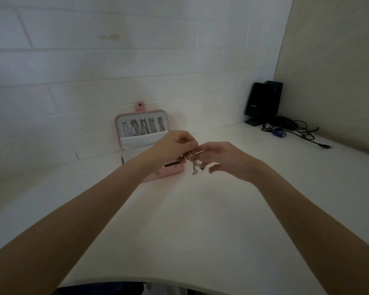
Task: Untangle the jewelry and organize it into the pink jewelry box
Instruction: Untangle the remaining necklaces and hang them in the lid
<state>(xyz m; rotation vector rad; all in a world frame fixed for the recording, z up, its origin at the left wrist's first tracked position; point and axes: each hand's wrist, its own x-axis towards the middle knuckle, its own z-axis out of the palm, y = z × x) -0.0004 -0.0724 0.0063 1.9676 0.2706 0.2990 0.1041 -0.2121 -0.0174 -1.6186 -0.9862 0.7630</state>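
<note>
- My two bare forearms stretch from the near edge of the white table (179, 231) toward its middle, where my hands meet just in front of the pink jewelry box (164, 174).
- My left hand (173, 145) is curled, its fingertips pinching a thin silver chain (193, 165) at the top; the chain hangs down from the pinch with a small charm at its lower end, just above the table.
- My right hand (224, 160) comes in from the other side, its fingertips at the same chain beside the left hand's pinch, the other fingers loosely curled; whether it truly grips the chain I cannot tell.
- The pink jewelry box stands open against the white tiled wall (94, 71), its lid (142, 128) upright with a row of silver pieces hanging inside above a white pocket; my left wrist hides part of the base.
- Far right, in the corner, a black device (262, 103) stands on the table with a tangle of dark cables (294, 128) beside it, well apart from my hands.
</note>
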